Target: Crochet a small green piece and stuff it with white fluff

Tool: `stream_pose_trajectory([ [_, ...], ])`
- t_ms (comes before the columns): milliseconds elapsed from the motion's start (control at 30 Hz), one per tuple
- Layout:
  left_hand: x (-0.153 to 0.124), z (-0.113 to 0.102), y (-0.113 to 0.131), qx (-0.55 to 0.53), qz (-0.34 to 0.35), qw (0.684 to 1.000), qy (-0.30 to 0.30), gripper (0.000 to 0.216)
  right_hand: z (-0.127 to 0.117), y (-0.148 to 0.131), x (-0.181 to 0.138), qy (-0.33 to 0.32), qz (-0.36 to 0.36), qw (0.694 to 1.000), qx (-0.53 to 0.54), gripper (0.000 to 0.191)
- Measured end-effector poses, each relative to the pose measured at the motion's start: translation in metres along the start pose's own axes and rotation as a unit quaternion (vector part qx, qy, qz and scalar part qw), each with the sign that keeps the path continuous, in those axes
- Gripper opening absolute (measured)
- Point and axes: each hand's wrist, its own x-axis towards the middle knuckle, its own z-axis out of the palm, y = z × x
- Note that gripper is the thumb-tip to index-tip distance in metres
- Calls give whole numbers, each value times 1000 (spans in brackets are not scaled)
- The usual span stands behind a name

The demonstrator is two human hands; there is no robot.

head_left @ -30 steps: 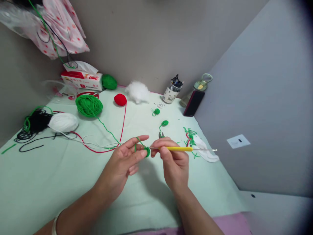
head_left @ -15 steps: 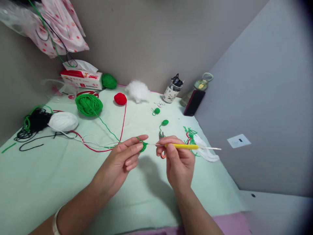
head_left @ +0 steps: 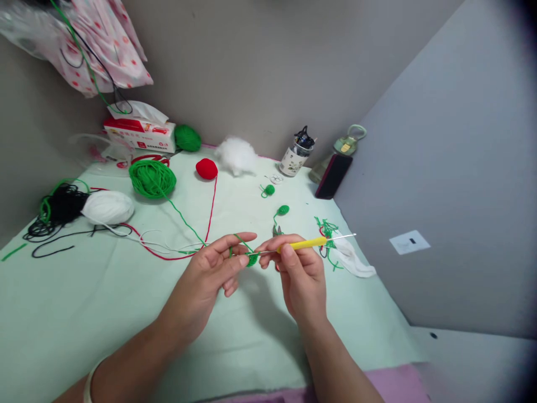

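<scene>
Between thumb and fingers, my left hand (head_left: 218, 266) pinches a small green crochet piece (head_left: 252, 259), with green yarn looped over its raised index finger. My right hand (head_left: 301, 272) grips a crochet hook (head_left: 308, 243) by its yellow handle. The hook's thin metal shaft reaches left to the green piece; its tip is hard to make out by my left fingers. A strand leads back from my left hand to a green yarn ball (head_left: 152, 179). Scissors (head_left: 277, 230) lie partly hidden behind my right hand. Beyond them is a small green crocheted oval (head_left: 283, 210).
A red yarn ball (head_left: 206, 169), white stuffing (head_left: 237, 155) and a tissue box (head_left: 145, 136) stand at the back. White yarn (head_left: 109, 207) and black yarn (head_left: 67, 205) lie left. A jar (head_left: 293, 160), phone (head_left: 334, 177) and bottle (head_left: 346, 144) stand back right, near yarn scraps (head_left: 329, 230).
My right hand has moved left, bringing the crochet hook closer to my left hand. The hook's far end has tilted up, and its shaft now overlaps the green piece.
</scene>
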Motion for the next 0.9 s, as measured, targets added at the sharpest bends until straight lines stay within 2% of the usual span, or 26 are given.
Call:
stream_pose_trajectory([
  [100,-1,-1,-1,14,7,1000,20,25,0,-1,-2,-7,-58,995,-75,22],
  [167,-1,0,-3,34,18,998,44,28,1,0,-5,-25,-132,978,-161,22],
  [233,-1,1,-6,57,34,996,67,33,1,2,-7,-58,-229,937,-257,27],
  [300,-1,4,-9,63,43,994,79,41,2,5,-9,-70,-316,877,-356,32],
  [367,-1,6,-11,29,23,997,66,47,2,7,-12,-60,-355,823,-439,35],
  [400,0,7,-11,-2,-3,999,50,47,2,7,-13,-52,-358,810,-461,36],
  [433,0,7,-11,-37,-33,998,32,47,2,8,-13,-46,-354,812,-461,37],
  [467,1,6,-10,-69,-60,996,17,45,2,8,-13,-38,-340,831,-439,36],
  [567,3,5,-3,-115,-81,990,12,37,1,6,-9,14,-249,930,-270,28],
  [633,2,5,0,-102,-60,993,19,35,2,4,-5,28,-174,973,-150,23],
  [733,0,6,-1,-57,-35,998,21,34,5,4,-1,2,-126,987,-97,20],
  [833,-2,8,-6,-21,-11,999,43,36,8,5,-3,-3,-136,980,-142,22],
  [900,-2,8,-8,-23,-6,998,51,38,8,7,-7,-5,-173,963,-208,26],
])
